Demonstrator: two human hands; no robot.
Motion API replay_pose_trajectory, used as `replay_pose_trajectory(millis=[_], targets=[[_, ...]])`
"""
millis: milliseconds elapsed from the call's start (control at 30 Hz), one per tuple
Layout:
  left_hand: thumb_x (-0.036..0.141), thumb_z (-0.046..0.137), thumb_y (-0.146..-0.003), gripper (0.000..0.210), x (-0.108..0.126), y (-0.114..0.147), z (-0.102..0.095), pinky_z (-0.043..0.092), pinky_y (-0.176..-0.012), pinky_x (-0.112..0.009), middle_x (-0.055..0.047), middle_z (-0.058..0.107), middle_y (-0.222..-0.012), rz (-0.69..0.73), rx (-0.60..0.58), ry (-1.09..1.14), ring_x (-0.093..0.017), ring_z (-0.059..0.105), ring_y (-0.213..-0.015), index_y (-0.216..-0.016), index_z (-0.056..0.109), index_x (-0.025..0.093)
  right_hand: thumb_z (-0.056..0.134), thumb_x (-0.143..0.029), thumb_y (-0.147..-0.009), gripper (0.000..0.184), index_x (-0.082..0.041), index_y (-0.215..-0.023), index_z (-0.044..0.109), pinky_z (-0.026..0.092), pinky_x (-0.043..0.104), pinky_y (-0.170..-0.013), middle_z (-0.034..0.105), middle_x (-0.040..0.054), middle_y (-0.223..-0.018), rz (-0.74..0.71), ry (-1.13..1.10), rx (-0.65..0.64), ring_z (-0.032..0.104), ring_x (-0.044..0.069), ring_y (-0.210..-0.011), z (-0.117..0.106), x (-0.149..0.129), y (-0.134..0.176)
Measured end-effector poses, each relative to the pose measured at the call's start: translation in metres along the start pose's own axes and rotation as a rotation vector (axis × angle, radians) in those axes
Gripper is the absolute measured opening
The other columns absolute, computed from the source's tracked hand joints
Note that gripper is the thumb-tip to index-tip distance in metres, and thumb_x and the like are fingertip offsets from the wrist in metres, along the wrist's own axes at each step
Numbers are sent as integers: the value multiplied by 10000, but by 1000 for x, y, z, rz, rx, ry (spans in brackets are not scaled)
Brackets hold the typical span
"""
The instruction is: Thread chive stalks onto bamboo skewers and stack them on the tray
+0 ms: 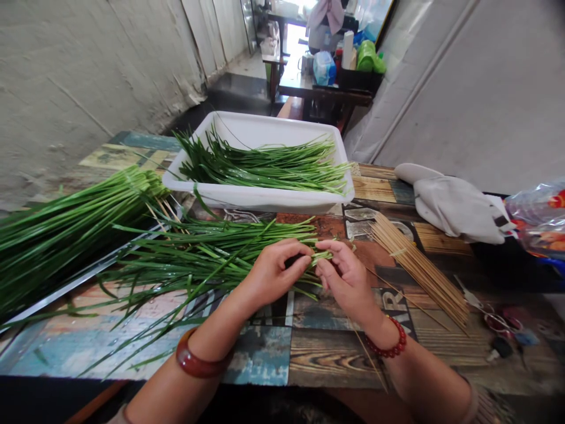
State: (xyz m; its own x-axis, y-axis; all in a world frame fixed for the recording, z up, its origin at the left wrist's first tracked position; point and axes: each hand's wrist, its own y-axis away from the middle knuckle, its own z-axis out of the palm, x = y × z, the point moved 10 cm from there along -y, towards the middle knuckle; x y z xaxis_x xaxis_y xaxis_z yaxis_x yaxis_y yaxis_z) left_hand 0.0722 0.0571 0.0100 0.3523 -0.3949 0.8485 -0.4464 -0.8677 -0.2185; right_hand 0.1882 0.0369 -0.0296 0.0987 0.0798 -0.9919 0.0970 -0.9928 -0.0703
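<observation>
Pale stem ends of a few garlic chives [321, 257] show between my two hands over the table. My left hand [276, 271] is closed around the stems, thumb and forefinger meeting near their ends. Just beyond it, the fingers of my right hand [346, 280] pinch the tips of the same stems. Under and to the left of my left hand spreads a loose layer of garlic chives [189, 265], green leaves pointing left. Thin wooden skewers [368, 362] lie below my right hand, and a banded bundle of skewers [419, 271] rests to its right.
Behind my hands stands a white plastic tub [260, 197] with chives inside. A thick chive bundle [88, 215] lies on a metal-edged tray [88, 285] at left. On the right are a light cloth cap [454, 200], scissors [470, 294], keys [498, 347] and a plastic bag [538, 212].
</observation>
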Motion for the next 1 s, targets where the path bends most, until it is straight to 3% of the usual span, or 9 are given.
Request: replay_pose_trajectory(millis=[100, 233, 400, 567, 733, 1000], targets=[[205, 500, -898, 223, -2, 0, 2, 467, -750, -241, -57, 722, -913, -46, -54, 34, -158, 640, -821, -982, 700, 152, 483, -344, -935, 299, -195, -1192, 509, 450, 217, -518, 609, -4, -768, 18, -148, -39, 543, 87, -546, 4, -4, 0], [231, 488, -906, 243, -4, 0, 3, 432, -621, -203, -22, 680, -740, -82, -79, 82, -122, 584, -663, -861, 705, 133, 437, -342, -955, 288, -195, -1192, 508, 443, 219, -529, 624, 3, -782, 52, -210, -39, 559, 93, -569, 5, -4, 1], [255, 491, -900, 246, -11, 0, -1, 404, -546, -189, 4, 608, -632, -156, -28, 154, -98, 517, -569, -795, 674, 127, 535, -317, -901, 251, -194, -1120, 532, 427, 207, -493, 584, -31, -706, 33, -30, -14, 512, 85, -516, 1, -4, 1], [242, 515, -882, 224, -8, -2, -10, 456, -656, -231, -29, 667, -734, -100, 60, 104, -133, 585, -690, -793, 695, 142, 568, -329, -876, 150, -184, -865, 606, 384, 191, -442, 572, -22, -643, 0, 158, -9, 475, 80, -486, -1, -7, 1], [226, 555, -859, 198, -4, -2, -16, 463, -721, -248, -56, 686, -784, -75, 105, 125, -147, 612, -751, -782, 712, 134, 554, -310, -883, 161, -181, -910, 647, 370, 193, -433, 563, -24, -616, -55, 245, -3, 461, 80, -466, -1, -13, 4], [229, 550, -853, 211, -4, -1, -20, 436, -656, -227, -27, 651, -703, -86, 183, 88, -127, 572, -678, -705, 667, 136, 549, -310, -882, 200, -176, -938, 687, 372, 207, -416, 571, -11, -569, -52, 273, 23, 508, 110, -473, -3, -12, 6]])
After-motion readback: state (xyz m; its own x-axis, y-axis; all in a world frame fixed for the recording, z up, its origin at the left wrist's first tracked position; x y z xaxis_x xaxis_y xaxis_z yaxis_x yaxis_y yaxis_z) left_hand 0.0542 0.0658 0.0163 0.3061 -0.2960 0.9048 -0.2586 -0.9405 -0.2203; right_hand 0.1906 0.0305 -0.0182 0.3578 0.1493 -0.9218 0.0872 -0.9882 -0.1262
